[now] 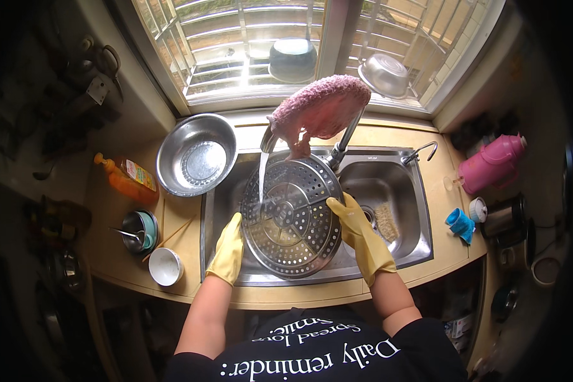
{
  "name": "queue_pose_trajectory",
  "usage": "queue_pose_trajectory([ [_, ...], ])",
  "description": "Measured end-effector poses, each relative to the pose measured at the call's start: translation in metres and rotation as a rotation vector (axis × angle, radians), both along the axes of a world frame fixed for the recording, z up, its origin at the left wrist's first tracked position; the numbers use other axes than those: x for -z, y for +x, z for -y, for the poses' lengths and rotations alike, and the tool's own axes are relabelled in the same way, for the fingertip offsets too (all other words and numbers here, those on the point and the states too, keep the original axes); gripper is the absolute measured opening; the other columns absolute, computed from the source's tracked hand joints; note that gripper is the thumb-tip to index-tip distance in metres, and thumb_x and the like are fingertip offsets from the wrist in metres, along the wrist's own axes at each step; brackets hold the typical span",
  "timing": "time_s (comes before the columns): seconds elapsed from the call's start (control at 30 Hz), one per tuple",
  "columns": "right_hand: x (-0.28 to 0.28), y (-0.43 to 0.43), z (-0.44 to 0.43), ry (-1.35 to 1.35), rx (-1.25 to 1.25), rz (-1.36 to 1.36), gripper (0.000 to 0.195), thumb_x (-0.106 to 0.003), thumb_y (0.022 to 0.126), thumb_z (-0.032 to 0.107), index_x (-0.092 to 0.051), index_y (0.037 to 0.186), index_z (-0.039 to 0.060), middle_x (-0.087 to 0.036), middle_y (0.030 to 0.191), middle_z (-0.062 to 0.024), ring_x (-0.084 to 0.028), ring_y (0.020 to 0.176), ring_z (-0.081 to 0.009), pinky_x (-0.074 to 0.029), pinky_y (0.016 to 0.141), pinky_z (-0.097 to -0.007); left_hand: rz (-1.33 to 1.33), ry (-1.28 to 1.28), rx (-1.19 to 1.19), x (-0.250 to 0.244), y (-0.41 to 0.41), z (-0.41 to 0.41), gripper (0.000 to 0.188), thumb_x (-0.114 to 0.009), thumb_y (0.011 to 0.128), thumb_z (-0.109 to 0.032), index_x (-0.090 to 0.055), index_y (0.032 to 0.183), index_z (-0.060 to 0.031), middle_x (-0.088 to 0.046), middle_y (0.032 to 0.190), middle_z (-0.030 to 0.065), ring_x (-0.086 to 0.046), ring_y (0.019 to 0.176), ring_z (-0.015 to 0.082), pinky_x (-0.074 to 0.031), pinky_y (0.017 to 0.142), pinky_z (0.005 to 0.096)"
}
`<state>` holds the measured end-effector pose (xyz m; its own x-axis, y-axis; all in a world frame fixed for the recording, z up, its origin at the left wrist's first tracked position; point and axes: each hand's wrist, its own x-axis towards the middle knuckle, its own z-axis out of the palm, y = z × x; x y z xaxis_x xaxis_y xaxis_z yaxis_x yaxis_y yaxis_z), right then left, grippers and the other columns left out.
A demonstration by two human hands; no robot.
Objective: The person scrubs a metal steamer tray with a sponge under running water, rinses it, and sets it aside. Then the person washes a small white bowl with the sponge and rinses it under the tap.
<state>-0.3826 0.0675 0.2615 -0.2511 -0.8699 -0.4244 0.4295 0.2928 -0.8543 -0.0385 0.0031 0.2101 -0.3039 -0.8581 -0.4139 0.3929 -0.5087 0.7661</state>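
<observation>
Between my hands is a round perforated metal steamer tray, tilted over the double-bowl steel sink. My left hand, in a yellow rubber glove, grips its left rim. My right hand, gloved alike, has its thumb over the right rim, with the fingers hidden behind. From the faucet a stream of water falls on the tray's upper left part. A pink cloth hangs draped over the faucet's neck. In the right bowl lies a tan scrubbing pad beside the drain.
A steel basin stands at the sink's back left. Left on the counter are an orange soap bottle, nested bowls, chopsticks and a white bowl. To the right are a blue cloth and a pink thermos.
</observation>
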Motion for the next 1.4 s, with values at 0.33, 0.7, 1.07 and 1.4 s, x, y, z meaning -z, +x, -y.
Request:
queue_pose_trajectory([
  [0.33,0.044,-0.017,-0.042,0.026,0.143,0.245,0.036,-0.079,0.118,0.018,-0.072,0.147,-0.0015,-0.085,0.128,-0.0118,-0.085,0.107,-0.0224,-0.073,0.098,-0.0385,-0.233,0.501,0.066,0.076,0.049,0.040,0.043,-0.067,0.126,-0.032,-0.075,0.152,0.0014,-0.080,0.150,0.0109,-0.077,0.128,0.0197,-0.059,0.114,0.0293],
  [0.7,0.047,0.008,-0.036,0.098,0.048,0.217,0.043,-0.079,0.118,0.029,-0.071,0.148,-0.0020,-0.083,0.129,-0.0101,-0.082,0.107,-0.0196,-0.071,0.096,-0.0388,0.081,0.283,-0.125,-0.059,0.081,-0.003,0.026,-0.069,0.122,-0.016,-0.077,0.137,0.0035,-0.085,0.129,0.0143,-0.084,0.111,0.0246,-0.071,0.096,0.0351],
  [1.07,0.180,-0.028,0.075,-0.045,-0.036,-0.426,0.041,-0.081,0.117,0.040,-0.081,0.106,0.0001,-0.077,0.092,-0.0016,-0.067,0.081,-0.0128,-0.057,0.077,-0.0356,0.225,0.221,-0.300,0.028,0.070,-0.009,0.033,-0.076,0.120,-0.024,-0.071,0.144,-0.0020,-0.082,0.130,0.0096,-0.079,0.106,0.0170,-0.064,0.084,0.0247],
  [1.4,0.168,-0.039,0.089,-0.141,0.159,-0.512,0.033,-0.087,0.114,0.035,-0.082,0.116,0.0024,-0.077,0.099,0.0037,-0.066,0.091,-0.0093,-0.057,0.083,-0.0341,0.021,0.306,-0.065,0.047,0.034,0.009,0.054,-0.051,0.126,-0.025,-0.051,0.174,0.0015,-0.071,0.145,0.0049,-0.063,0.112,0.0139,-0.055,0.102,0.0281],
])
